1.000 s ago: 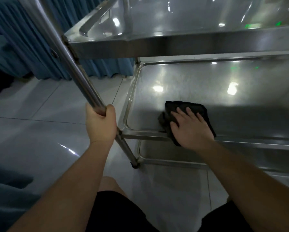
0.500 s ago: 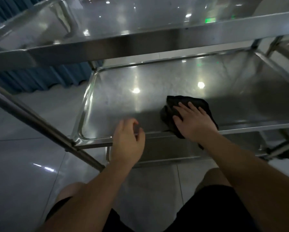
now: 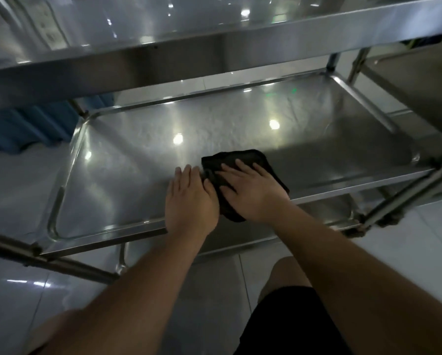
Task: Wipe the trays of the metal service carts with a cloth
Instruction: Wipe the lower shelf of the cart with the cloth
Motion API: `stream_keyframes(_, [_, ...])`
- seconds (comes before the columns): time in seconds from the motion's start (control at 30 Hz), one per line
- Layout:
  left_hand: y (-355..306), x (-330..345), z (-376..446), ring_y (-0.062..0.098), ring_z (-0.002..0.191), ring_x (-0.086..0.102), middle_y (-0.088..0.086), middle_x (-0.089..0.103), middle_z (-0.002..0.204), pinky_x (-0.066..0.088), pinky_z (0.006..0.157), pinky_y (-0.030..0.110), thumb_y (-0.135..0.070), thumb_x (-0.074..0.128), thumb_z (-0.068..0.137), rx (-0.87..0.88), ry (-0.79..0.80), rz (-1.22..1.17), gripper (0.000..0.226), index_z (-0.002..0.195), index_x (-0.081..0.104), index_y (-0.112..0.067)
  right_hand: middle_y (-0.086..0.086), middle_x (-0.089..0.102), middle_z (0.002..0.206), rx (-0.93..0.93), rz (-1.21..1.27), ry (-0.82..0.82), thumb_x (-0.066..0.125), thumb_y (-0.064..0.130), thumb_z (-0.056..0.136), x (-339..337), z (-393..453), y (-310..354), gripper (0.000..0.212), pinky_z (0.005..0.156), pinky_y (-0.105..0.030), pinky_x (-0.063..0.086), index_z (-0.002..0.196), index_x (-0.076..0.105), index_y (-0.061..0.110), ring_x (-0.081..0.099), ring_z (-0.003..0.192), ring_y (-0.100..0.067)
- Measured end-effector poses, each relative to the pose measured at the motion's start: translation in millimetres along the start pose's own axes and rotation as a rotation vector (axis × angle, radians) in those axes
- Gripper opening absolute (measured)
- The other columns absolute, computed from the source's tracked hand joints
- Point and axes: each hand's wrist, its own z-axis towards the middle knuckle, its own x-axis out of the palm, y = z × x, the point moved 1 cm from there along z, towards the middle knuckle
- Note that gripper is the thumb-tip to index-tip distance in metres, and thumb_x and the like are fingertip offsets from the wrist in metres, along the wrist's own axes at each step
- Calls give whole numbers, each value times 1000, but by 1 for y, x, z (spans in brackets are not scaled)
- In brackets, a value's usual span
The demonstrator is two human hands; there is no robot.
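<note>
Right hand (image 3: pixel 253 193) flat with fingers spread, pressing black cloth (image 3: pixel 243 160) on the cart's middle tray (image 3: pixel 112 175) near its front rim, left hand (image 3: pixel 190 201) flat just beside it, fingers straight, fingertips touching the cloth's left edge, top tray (image 3: pixel 214 47) above.

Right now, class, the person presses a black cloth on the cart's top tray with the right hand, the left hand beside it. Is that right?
Not quite. In the head view the cloth lies on the middle tray, under the top tray, not on it. The rest holds: the right hand presses it flat, and the left hand lies beside it.
</note>
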Motion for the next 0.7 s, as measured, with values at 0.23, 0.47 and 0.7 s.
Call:
stream_keyframes(0.23, [8, 6, 6, 21, 163, 5, 3, 10, 177, 1, 131, 37, -51, 10, 108, 30, 91, 86, 69, 169, 15, -19, 21, 15, 172, 102, -63, -8, 20, 59, 107, -35, -22, -119, 61, 128, -38, 4, 164, 25, 39, 5, 161, -9])
stream_keyframes(0.47, [2, 5, 3, 21, 163, 7, 2, 11, 177, 4, 131, 41, -44, 19, 101, 20, 107, 143, 71, 169, 17, -21, 0, 6, 176, 534, -162, 13, 23, 40, 111, -89, -74, -282, 57, 130, -53, 6, 167, 21, 26, 2, 162, -27])
stream_keyframes(0.7, [1, 3, 2, 22, 163, 9, 3, 16, 176, 7, 131, 42, -48, 13, 98, 29, 88, 165, 75, 168, 19, -20, 1, 14, 175, 704, 49, -143, 26, 52, 109, -67, -42, -208, 59, 127, -59, 9, 165, 26, 31, 6, 161, -34])
